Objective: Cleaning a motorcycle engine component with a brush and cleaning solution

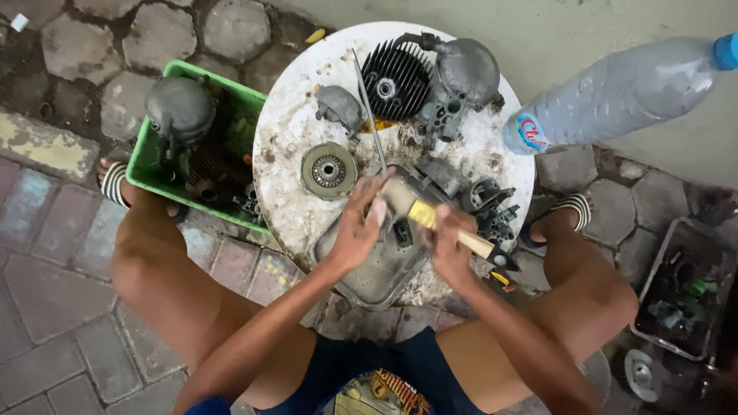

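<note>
Right hand (pixel 450 250) wrapped around the wooden-handled paintbrush with yellow ferrule (pixel 430 219). Brush long axis runs diagonally, bristles up-left, handle end down-right. Left hand (pixel 357 230) fingers curled at the bristle end, over the grey metal tray (pixel 369 273) on the round white table (pixel 284 123).

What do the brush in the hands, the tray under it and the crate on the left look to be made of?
Brush: pale wooden handle, a yellow band and light bristles; the grain is too small to confirm. Tray: grey metal by its dull sheen and rolled rim, probably aluminium or steel. Crate: bright green moulded plastic, going by its uniform colour and thin walls.
</note>
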